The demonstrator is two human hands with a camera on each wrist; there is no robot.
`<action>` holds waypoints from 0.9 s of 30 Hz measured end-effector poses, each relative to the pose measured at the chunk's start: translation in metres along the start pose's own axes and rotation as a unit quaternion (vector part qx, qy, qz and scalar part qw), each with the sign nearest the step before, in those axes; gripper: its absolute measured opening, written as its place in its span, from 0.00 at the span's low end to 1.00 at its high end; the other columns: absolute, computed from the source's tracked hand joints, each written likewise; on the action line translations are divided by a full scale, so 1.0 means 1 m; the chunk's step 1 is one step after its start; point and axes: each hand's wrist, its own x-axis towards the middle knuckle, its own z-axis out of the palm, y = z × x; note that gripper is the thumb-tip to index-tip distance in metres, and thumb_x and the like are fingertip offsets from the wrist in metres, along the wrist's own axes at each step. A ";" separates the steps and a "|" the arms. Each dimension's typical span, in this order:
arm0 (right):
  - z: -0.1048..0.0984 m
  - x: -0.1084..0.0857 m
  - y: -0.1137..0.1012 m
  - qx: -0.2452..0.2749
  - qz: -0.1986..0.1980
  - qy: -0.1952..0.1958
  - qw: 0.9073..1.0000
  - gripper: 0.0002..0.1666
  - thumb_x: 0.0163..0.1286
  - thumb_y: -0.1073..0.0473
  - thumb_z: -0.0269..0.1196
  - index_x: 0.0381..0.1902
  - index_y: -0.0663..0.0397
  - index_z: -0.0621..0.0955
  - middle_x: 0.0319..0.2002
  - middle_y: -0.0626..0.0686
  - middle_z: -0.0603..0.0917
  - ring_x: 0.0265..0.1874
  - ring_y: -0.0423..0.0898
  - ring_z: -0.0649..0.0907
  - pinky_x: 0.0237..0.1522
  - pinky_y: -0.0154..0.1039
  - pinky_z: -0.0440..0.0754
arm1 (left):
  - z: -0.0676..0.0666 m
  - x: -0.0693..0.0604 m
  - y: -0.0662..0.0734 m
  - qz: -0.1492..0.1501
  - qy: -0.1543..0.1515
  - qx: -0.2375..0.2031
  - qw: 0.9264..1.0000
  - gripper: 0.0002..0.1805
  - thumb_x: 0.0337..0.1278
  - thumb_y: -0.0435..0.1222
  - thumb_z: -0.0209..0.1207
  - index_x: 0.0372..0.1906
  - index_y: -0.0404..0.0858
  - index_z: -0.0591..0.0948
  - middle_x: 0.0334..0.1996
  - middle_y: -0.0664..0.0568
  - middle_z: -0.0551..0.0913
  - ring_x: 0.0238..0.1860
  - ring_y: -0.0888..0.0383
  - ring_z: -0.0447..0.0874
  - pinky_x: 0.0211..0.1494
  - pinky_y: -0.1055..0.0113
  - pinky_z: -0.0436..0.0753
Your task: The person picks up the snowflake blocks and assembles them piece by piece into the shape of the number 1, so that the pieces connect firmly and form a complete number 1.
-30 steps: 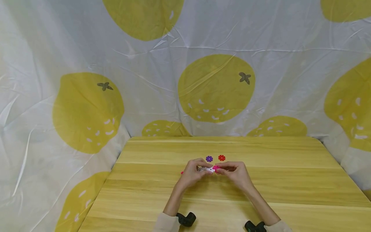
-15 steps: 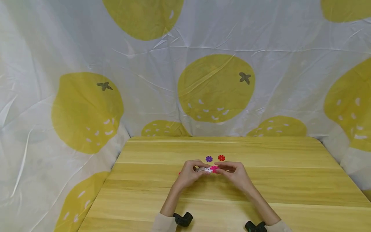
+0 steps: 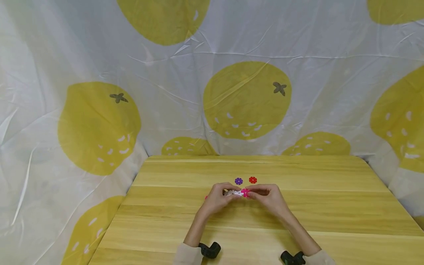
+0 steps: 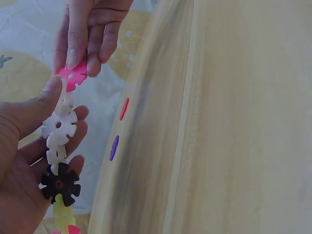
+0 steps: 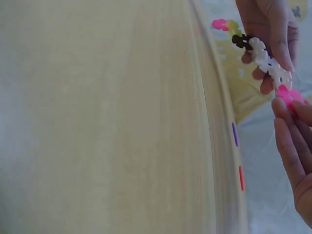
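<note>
Disc chain [image 4: 66, 127]: partly hidden by left hand [image 3: 216, 198], head view | pink tail disc [image 4: 73, 229]: cut off, left wrist view | right hand [image 5: 297, 146]: cut off, right wrist view

Beige sleeves [image 3: 187, 254] (black wrist cameras [image 3: 211, 250])

A light wood-grain table [image 3: 331, 206] fills the lower part of the head view, its pale and darker bands running across the frame, its far edge level and its sides spreading outward toward the bottom. Directly on it, a little right of centre in the frame, lie two flat notched discs near each other but apart: a purple disc [image 3: 239, 181] and, right of it, a red disc [image 3: 253, 180].
</note>
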 end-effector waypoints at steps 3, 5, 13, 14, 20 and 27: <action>0.001 0.002 0.000 0.014 0.021 0.014 1.000 0.15 0.68 0.64 0.71 0.51 0.64 0.88 0.47 0.65 0.91 0.41 0.46 0.92 0.47 0.45 0.89 | 0.001 0.001 0.002 0.011 0.003 0.012 1.000 0.11 0.63 0.38 0.71 0.48 0.41 0.90 0.48 0.50 0.90 0.47 0.57 0.82 0.50 0.68 0.81; 0.002 0.004 0.001 0.017 0.033 0.028 0.999 0.16 0.67 0.65 0.71 0.51 0.65 0.88 0.47 0.64 0.91 0.40 0.45 0.92 0.47 0.44 0.89 | 0.002 0.001 0.003 0.030 0.010 0.026 0.999 0.14 0.61 0.36 0.71 0.51 0.39 0.90 0.51 0.49 0.89 0.54 0.53 0.84 0.59 0.61 0.83; 0.009 0.011 0.001 0.067 0.065 0.060 0.994 0.19 0.66 0.67 0.72 0.53 0.72 0.85 0.46 0.66 0.90 0.37 0.43 0.92 0.47 0.46 0.89 | 0.014 0.006 0.003 0.134 0.070 0.123 0.981 0.19 0.56 0.32 0.73 0.54 0.37 0.88 0.51 0.47 0.90 0.55 0.51 0.86 0.62 0.53 0.81; 0.010 0.011 0.001 0.074 0.070 0.062 0.993 0.19 0.66 0.68 0.71 0.53 0.72 0.85 0.46 0.65 0.90 0.37 0.43 0.92 0.47 0.46 0.89 | 0.015 0.006 0.003 0.137 0.076 0.127 0.979 0.19 0.56 0.32 0.73 0.54 0.38 0.88 0.50 0.48 0.90 0.54 0.52 0.87 0.60 0.55 0.81; 0.012 0.011 0.000 0.094 0.091 0.073 0.989 0.20 0.68 0.69 0.70 0.55 0.75 0.84 0.46 0.65 0.91 0.35 0.43 0.92 0.46 0.45 0.90 | 0.019 0.008 0.001 0.133 0.086 0.095 0.983 0.17 0.56 0.30 0.72 0.52 0.37 0.90 0.45 0.48 0.91 0.46 0.54 0.86 0.51 0.63 0.86; 0.009 0.013 0.005 0.079 0.084 0.060 0.992 0.20 0.69 0.66 0.70 0.55 0.74 0.84 0.44 0.64 0.91 0.35 0.46 0.92 0.45 0.47 0.90 | 0.018 0.011 -0.004 0.141 0.082 0.091 0.982 0.16 0.55 0.28 0.72 0.50 0.35 0.90 0.43 0.46 0.91 0.44 0.53 0.87 0.47 0.63 0.88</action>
